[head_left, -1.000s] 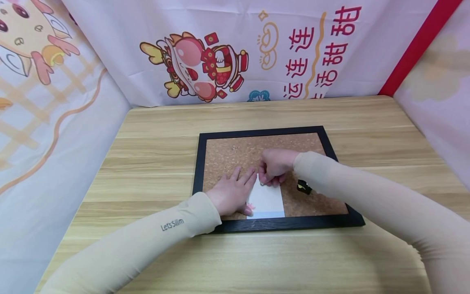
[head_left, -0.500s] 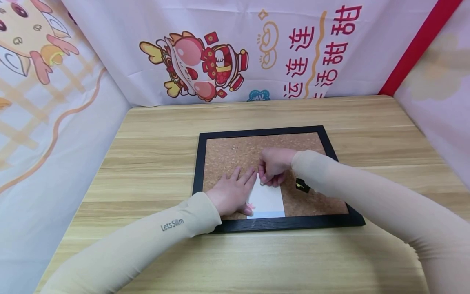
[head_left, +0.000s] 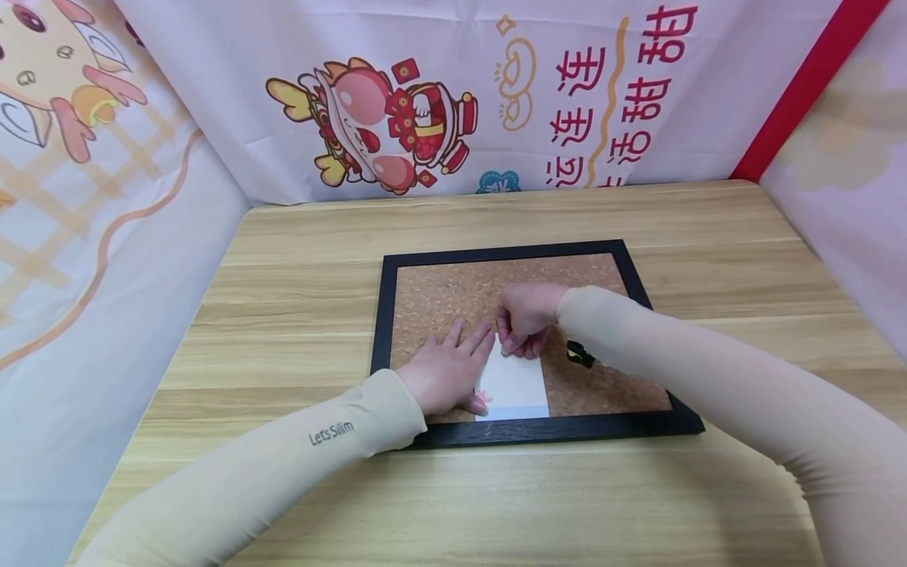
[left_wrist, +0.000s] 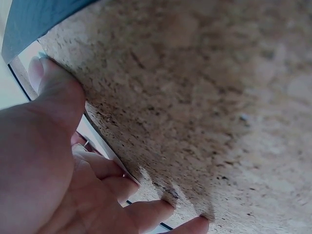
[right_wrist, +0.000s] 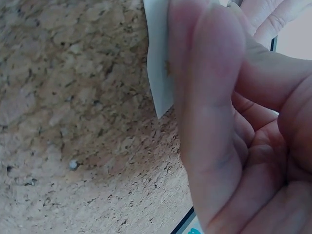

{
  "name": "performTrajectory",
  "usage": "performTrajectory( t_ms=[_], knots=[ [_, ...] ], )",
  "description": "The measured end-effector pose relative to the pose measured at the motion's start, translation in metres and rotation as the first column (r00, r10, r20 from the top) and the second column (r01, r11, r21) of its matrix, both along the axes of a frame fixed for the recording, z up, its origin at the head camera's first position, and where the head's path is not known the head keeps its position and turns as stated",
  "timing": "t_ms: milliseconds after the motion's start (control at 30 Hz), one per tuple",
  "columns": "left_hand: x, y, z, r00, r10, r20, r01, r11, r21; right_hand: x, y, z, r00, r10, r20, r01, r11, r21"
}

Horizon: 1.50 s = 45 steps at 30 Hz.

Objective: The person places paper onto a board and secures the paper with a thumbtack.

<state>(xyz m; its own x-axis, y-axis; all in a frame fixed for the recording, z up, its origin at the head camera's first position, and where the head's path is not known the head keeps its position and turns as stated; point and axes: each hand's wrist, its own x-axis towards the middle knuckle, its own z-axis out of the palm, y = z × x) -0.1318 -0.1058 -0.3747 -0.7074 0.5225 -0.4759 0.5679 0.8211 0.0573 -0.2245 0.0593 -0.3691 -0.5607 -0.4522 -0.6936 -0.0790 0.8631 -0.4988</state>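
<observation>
A white paper sheet (head_left: pixel 520 386) with a pink print and a pale blue strip lies on the framed corkboard (head_left: pixel 453 291). My left hand (head_left: pixel 448 372) is spread flat at the sheet's left side, thumb on its lower left corner and fingertips on the cork. At the sheet's upper part, my right hand (head_left: pixel 526 315) pinches a small pin between thumb and forefinger; its thin metal shaft (left_wrist: pixel 87 144) shows in the left wrist view. Most of the pin is hidden by the fingers. In the right wrist view a corner of the sheet (right_wrist: pixel 160 92) stands slightly off the cork beside the right hand (right_wrist: pixel 214 97).
A small black item with yellow marks (head_left: pixel 579 354) lies on the cork, partly behind the right sleeve. The board's black frame (head_left: pixel 567 429) rests on a wood-grain table (head_left: pixel 305 276). Printed white cloths (head_left: pixel 439 157) hang around the table.
Both hands keep their places on the sheet. The right forearm has shifted very slightly left, and the whole head view has moved a little.
</observation>
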Motion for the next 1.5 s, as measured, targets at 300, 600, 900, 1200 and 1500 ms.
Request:
performTrajectory(
  t_ms=[300, 600, 900, 1200, 1500],
  knots=[
    [0.000, 0.000, -0.001, 1.000, -0.019, -0.011, 0.019, 1.000, 0.000, 0.002, -0.002, 0.002, 1.000, 0.016, -0.020, -0.015, 0.999, 0.032],
    [0.000, -0.001, 0.000, 0.999, -0.028, -0.019, 0.028, 1.000, -0.010, 0.004, -0.006, 0.005, 0.998, 0.032, -0.060, -0.028, 0.997, 0.069],
    [0.000, 0.000, 0.001, 0.999, -0.028, -0.017, 0.028, 1.000, -0.009, 0.006, -0.010, 0.006, 0.994, 0.060, -0.091, -0.051, 0.994, 0.095],
    [0.001, 0.001, 0.000, 0.999, -0.029, -0.020, 0.028, 1.000, -0.006, 0.008, -0.008, 0.002, 0.986, 0.072, -0.149, -0.053, 0.990, 0.130],
    [0.000, 0.003, -0.001, 1.000, -0.027, -0.008, 0.027, 0.999, -0.033, 0.015, -0.011, 0.002, 0.968, 0.123, -0.220, -0.078, 0.976, 0.204]
  ],
)
